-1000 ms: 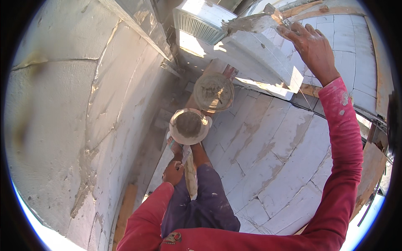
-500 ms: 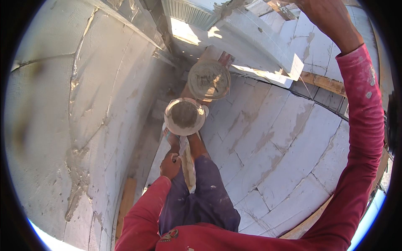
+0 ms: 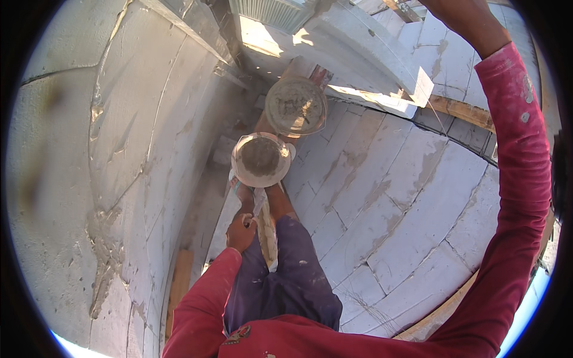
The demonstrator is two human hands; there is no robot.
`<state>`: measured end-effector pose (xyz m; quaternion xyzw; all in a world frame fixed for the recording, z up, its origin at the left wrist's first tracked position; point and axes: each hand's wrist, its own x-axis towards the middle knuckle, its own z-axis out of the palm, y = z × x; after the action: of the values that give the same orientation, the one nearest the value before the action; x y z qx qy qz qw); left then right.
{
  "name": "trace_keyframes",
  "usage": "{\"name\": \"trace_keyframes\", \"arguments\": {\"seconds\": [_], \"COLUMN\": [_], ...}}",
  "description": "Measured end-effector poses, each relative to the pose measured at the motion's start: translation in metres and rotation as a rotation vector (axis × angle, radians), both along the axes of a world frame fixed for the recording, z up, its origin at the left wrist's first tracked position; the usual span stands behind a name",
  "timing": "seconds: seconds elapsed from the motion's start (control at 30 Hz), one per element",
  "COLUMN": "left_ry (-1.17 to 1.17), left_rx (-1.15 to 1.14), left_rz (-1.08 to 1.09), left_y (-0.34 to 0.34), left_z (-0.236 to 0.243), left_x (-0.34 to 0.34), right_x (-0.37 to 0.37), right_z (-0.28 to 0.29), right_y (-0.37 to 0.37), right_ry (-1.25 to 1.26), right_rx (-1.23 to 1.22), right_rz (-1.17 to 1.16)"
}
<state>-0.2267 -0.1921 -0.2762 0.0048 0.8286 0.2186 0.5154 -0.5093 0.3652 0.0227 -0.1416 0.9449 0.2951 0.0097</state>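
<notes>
My left hand [image 3: 241, 231] is low in front of my legs, its fingers closed round what looks like a trowel [image 3: 259, 200] with a narrow, pale grey blade. Just beyond that blade is a round bucket [image 3: 262, 159] with grey mortar in it. A second mortar bucket [image 3: 295, 106] stands behind it, slightly to the right. My right hand [image 3: 468, 22] is raised at the upper right, and the picture's top edge cuts off its fingers. Whatever it touches or holds is hidden.
A grey plastered wall [image 3: 131, 149] with cracks and rough patches rises on the left. To the right is a wall of pale blocks [image 3: 406, 221] with smeared joints. A wooden beam [image 3: 462, 113] and a thin string [image 3: 439, 119] are at the upper right. A plank [image 3: 180, 286] lies lower left.
My view has shifted a little, so the buckets and walls sit slightly differently in the picture. My right hand has moved slightly farther up out of the frame. The left keeps its grip.
</notes>
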Motion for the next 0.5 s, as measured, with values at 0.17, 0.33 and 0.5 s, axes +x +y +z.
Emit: {"name": "trace_keyframes", "arguments": {"seconds": [0.17, 0.33, 0.5], "left_ry": [0.005, -0.029, -0.022], "left_rx": [0.0, -0.012, 0.005], "left_rz": [0.026, 0.028, 0.039], "left_y": [-0.013, -0.004, -0.009], "left_z": [0.003, 0.006, 0.001], "left_x": [0.0, -0.003, 0.003], "right_x": [-0.007, -0.001, 0.006], "right_z": [-0.064, -0.006, 0.0], "right_y": [-0.008, -0.011, -0.03], "right_ry": [-0.126, -0.01, 0.059], "right_rx": [0.211, 0.11, 0.146], "right_rz": [-0.019, 0.204, 0.131]}}
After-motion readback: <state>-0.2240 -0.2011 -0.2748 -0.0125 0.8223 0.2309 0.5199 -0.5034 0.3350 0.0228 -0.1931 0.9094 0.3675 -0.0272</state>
